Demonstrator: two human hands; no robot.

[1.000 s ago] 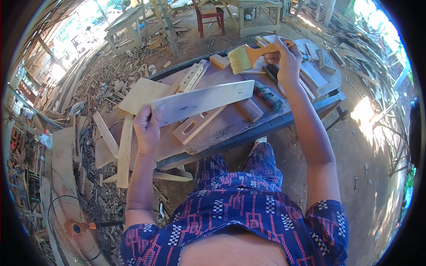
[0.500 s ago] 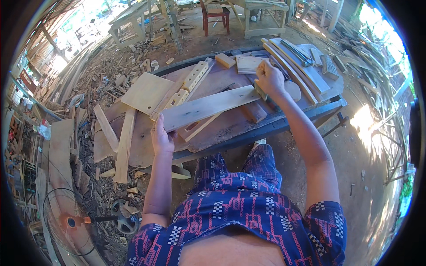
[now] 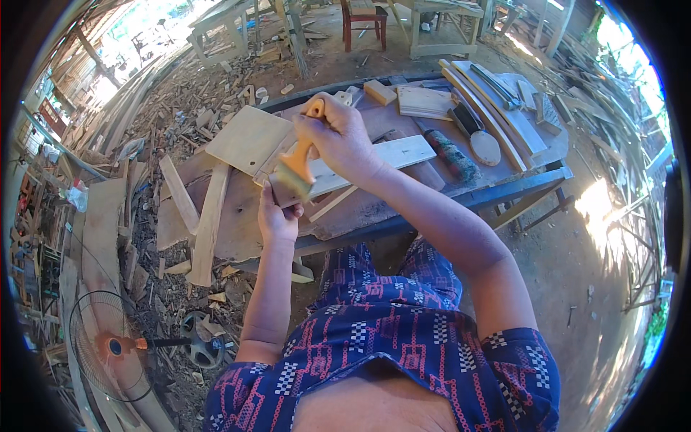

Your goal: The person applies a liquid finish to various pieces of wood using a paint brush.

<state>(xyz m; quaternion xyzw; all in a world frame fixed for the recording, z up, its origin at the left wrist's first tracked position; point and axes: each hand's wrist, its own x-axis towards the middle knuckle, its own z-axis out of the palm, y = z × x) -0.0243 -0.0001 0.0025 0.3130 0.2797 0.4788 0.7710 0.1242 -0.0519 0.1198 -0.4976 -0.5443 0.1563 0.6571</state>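
My left hand (image 3: 278,216) grips the left end of a long, pale board (image 3: 399,151), held at a slant over the wooden worktable (image 3: 252,234). In my right hand (image 3: 340,138) is a wide paintbrush (image 3: 301,164) with an orange handle, its pale bristles down at the board's left end, slightly blurred. A square pale panel (image 3: 239,135) with a hole lies behind the board. To the right are a mottled green cylindrical object (image 3: 450,155), a dark object with a pale oval end (image 3: 484,145) and stacked long strips (image 3: 482,115).
A red chair (image 3: 360,27) and wooden benches (image 3: 440,32) stand behind the table. Wood scraps (image 3: 165,115) cover the ground at left, where a standing fan (image 3: 108,349) is low in view. Piled planks (image 3: 612,158) line the right side.
My right hand has swept leftward and down along the board with the brush, from its right end to the left. My left hand has shifted slightly right.
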